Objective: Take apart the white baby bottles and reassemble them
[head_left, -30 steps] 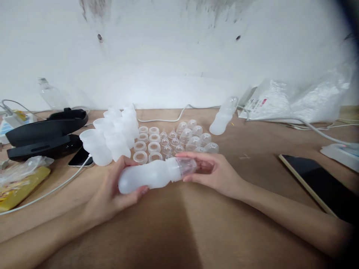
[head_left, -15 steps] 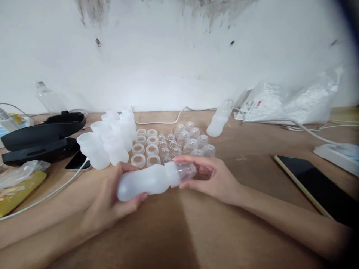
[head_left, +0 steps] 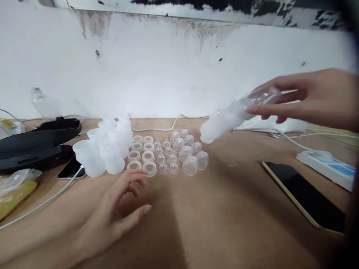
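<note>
My right hand (head_left: 297,95) grips a baby bottle (head_left: 238,112) by its clear cap, raised at the back right and tilted. Behind it, mostly hidden, stands another baby bottle (head_left: 206,137). My left hand (head_left: 123,209) hovers above the table with fingers apart and nothing in them. Closest to that hand are the white screw rings (head_left: 149,170), set in two columns. Beside the rings are clear bottle nipples (head_left: 173,169), and to their right several clear dome caps (head_left: 190,166). Several frosted bottle bodies (head_left: 112,160) stand open-topped at the left.
On the left lie a black case (head_left: 42,138), a phone (head_left: 71,168) with a white cable, and a yellow packet (head_left: 17,198). A clear plastic bottle (head_left: 45,104) leans near the wall. At right are a large phone (head_left: 304,196), a power strip (head_left: 328,168) and a white bag (head_left: 258,123).
My right hand has carried the capped bottle up and away to the back right. My left hand has let go of the bottle and stays low at the left with fingers spread.
</note>
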Demonstrator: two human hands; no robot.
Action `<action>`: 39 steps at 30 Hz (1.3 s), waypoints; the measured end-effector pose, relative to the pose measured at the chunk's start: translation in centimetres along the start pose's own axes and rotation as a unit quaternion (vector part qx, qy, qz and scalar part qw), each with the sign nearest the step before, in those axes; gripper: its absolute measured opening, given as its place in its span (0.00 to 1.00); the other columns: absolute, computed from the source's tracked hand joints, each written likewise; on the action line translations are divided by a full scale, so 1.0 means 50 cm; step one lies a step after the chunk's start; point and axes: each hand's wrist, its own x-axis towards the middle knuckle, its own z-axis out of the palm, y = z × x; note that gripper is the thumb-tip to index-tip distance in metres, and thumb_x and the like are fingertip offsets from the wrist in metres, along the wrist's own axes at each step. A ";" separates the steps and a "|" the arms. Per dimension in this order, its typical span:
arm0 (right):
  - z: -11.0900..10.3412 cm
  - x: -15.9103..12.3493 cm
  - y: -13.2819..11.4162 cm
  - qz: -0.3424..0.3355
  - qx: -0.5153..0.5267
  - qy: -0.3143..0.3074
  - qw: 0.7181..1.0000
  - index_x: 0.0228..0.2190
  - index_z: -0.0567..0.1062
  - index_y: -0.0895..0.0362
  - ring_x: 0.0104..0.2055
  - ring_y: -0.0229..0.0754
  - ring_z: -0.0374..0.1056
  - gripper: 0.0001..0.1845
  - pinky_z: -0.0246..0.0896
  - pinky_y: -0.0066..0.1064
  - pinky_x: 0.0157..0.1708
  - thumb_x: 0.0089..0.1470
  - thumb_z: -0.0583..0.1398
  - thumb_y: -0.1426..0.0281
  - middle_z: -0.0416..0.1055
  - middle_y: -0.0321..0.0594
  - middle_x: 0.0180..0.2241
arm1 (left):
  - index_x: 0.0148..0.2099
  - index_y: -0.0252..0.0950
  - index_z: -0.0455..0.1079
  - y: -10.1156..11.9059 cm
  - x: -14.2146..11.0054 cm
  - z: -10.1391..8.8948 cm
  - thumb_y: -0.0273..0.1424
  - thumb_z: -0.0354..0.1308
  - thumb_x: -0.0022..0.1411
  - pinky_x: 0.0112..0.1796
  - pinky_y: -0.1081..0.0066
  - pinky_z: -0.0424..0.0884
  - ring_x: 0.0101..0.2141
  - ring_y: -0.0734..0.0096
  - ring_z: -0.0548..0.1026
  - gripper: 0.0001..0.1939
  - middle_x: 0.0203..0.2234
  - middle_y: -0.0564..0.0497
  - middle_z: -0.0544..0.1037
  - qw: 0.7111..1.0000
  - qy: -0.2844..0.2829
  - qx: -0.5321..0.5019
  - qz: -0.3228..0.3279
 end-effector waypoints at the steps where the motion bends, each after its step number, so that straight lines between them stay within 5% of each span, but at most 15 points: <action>1: 0.011 0.011 0.017 0.028 -0.047 -0.044 0.998 0.31 0.73 0.57 0.17 0.31 0.62 0.26 0.53 0.26 0.17 0.39 0.59 0.48 0.70 0.37 0.20 | 0.50 0.46 0.56 0.000 -0.001 0.001 0.30 0.52 0.59 0.44 0.65 0.68 0.47 0.65 0.65 0.17 0.48 0.51 0.63 1.000 -0.004 0.019 0.001; 4: 0.059 0.038 0.045 0.096 -0.067 -0.162 0.980 0.25 0.72 0.61 0.17 0.33 0.64 0.22 0.57 0.28 0.20 0.41 0.61 0.52 0.72 0.41 0.22 | 0.47 0.45 0.58 0.002 0.000 0.002 0.30 0.51 0.59 0.44 0.66 0.68 0.48 0.65 0.65 0.13 0.48 0.52 0.65 0.998 -0.011 0.063 0.008; 7: 0.102 0.054 0.055 0.145 -0.018 -0.216 0.965 0.26 0.72 0.63 0.19 0.33 0.66 0.19 0.60 0.29 0.23 0.43 0.60 0.57 0.73 0.45 0.24 | 0.48 0.46 0.57 0.006 0.001 0.001 0.29 0.50 0.60 0.40 0.70 0.70 0.46 0.68 0.67 0.14 0.48 0.53 0.66 0.996 -0.027 0.085 0.030; 24: 0.157 0.065 0.059 0.156 -0.033 -0.144 0.977 0.28 0.72 0.65 0.15 0.32 0.64 0.23 0.57 0.33 0.31 0.45 0.57 0.55 0.72 0.43 0.23 | 0.47 0.43 0.58 0.005 -0.002 0.004 0.27 0.50 0.60 0.40 0.72 0.70 0.40 0.73 0.69 0.13 0.45 0.53 0.68 0.996 -0.045 0.075 0.036; 29: 0.156 0.067 0.073 0.139 -0.092 -0.120 0.979 0.42 0.68 0.68 0.26 0.42 0.68 0.36 0.56 0.36 0.31 0.44 0.57 0.49 0.72 0.52 0.30 | 0.47 0.42 0.59 0.008 -0.002 0.002 0.29 0.49 0.60 0.42 0.70 0.69 0.43 0.70 0.69 0.12 0.46 0.52 0.68 0.991 -0.040 0.121 0.041; 31: 0.141 0.062 0.058 0.104 -0.136 -0.045 0.984 0.48 0.64 0.69 0.37 0.51 0.67 0.42 0.57 0.38 0.33 0.43 0.55 0.46 0.70 0.59 0.39 | 0.49 0.41 0.60 0.012 0.001 -0.006 0.31 0.50 0.60 0.45 0.68 0.68 0.46 0.68 0.69 0.14 0.48 0.51 0.68 0.981 -0.049 0.177 0.054; 34: 0.117 0.020 -0.009 -0.017 -0.100 0.065 0.993 0.51 0.62 0.66 0.45 0.54 0.64 0.39 0.58 0.40 0.38 0.47 0.54 0.49 0.65 0.58 0.47 | 0.54 0.38 0.58 0.014 0.012 -0.026 0.37 0.49 0.60 0.47 0.65 0.66 0.48 0.63 0.68 0.21 0.52 0.48 0.66 0.948 -0.105 0.285 0.098; 37: 0.133 -0.072 -0.105 -0.225 0.060 0.028 0.972 0.49 0.65 0.57 0.44 0.44 0.66 0.26 0.62 0.36 0.41 0.52 0.53 0.55 0.67 0.44 0.48 | 0.61 0.35 0.51 0.005 0.024 -0.046 0.44 0.48 0.59 0.52 0.61 0.61 0.53 0.57 0.63 0.31 0.57 0.45 0.59 0.903 -0.180 0.360 0.152; 39: 0.173 -0.142 -0.156 -0.396 0.115 -0.089 0.907 0.52 0.62 0.57 0.53 0.43 0.59 0.26 0.58 0.36 0.50 0.56 0.49 0.57 0.62 0.43 0.53 | 0.63 0.33 0.43 -0.004 0.029 -0.052 0.47 0.47 0.59 0.55 0.60 0.55 0.57 0.56 0.56 0.36 0.60 0.42 0.52 0.886 -0.223 0.367 0.174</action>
